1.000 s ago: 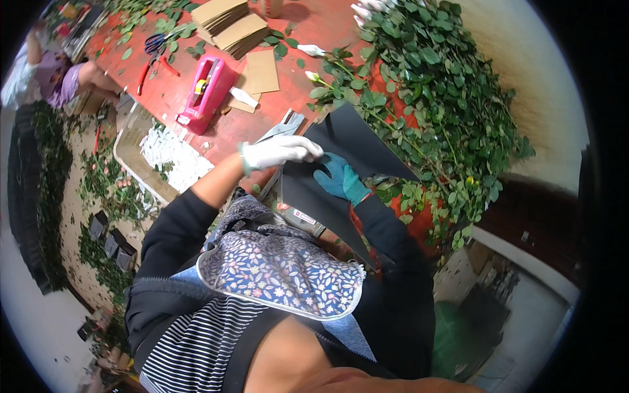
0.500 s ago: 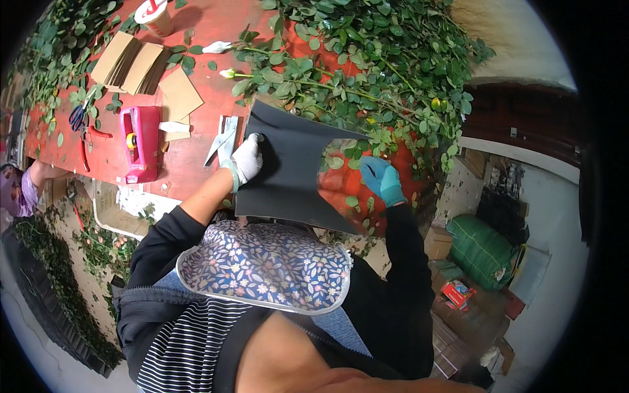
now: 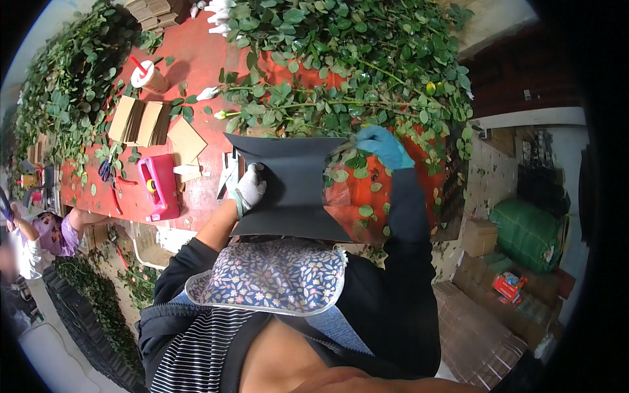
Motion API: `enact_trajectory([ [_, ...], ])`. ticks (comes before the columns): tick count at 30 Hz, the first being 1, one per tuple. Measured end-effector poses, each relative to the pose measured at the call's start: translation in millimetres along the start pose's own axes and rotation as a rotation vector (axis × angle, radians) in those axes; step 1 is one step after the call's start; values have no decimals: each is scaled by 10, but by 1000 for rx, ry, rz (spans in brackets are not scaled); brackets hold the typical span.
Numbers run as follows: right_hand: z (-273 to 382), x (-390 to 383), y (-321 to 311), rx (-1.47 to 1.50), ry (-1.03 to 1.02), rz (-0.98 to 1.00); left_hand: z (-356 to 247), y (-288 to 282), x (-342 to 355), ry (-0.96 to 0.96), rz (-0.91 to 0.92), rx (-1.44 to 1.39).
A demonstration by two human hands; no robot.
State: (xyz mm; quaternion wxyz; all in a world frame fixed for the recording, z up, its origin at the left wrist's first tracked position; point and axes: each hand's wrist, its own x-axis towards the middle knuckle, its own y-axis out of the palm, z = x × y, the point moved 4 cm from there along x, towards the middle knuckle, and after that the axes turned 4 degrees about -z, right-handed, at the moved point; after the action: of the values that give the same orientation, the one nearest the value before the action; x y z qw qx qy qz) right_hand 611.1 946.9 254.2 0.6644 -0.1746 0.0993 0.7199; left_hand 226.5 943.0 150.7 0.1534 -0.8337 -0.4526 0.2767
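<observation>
My left hand (image 3: 251,187), in a white glove, grips the left part of a black sheet (image 3: 295,190) lying before me, thumb on top. The sheet has a see-through section at its right. Above that section my right hand (image 3: 383,147), in a teal glove, has its fingers curled among rose leaves; what they hold, if anything, is hidden. Metal stapler-like tools (image 3: 228,171) lie beside the sheet's left edge. Single white-netted rose heads on leafy stems (image 3: 327,102) lie just beyond the sheet.
Red table (image 3: 92,187) bears a pink tape dispenser (image 3: 159,200), pliers (image 3: 114,200), scissors, brown cards (image 3: 137,121), a cup (image 3: 149,81) and heaped roses (image 3: 341,29). A co-worker (image 3: 33,252) is at the left. A white bin (image 3: 147,259), cartons (image 3: 479,237) and green sack (image 3: 527,232) stand below.
Both hands were together on the sheet; my right hand has moved right and forward to the leaves. My left hand moved down to grip the sheet's left part. The view has turned.
</observation>
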Motion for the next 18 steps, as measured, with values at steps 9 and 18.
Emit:
enact_trajectory([
  [9,126,-439,173,93,-147,-63,-76,172,-273,50,-51,-40],
  [18,527,-890,1611,-446,-117,479,-122,124,-434,-5,-31,-41],
])
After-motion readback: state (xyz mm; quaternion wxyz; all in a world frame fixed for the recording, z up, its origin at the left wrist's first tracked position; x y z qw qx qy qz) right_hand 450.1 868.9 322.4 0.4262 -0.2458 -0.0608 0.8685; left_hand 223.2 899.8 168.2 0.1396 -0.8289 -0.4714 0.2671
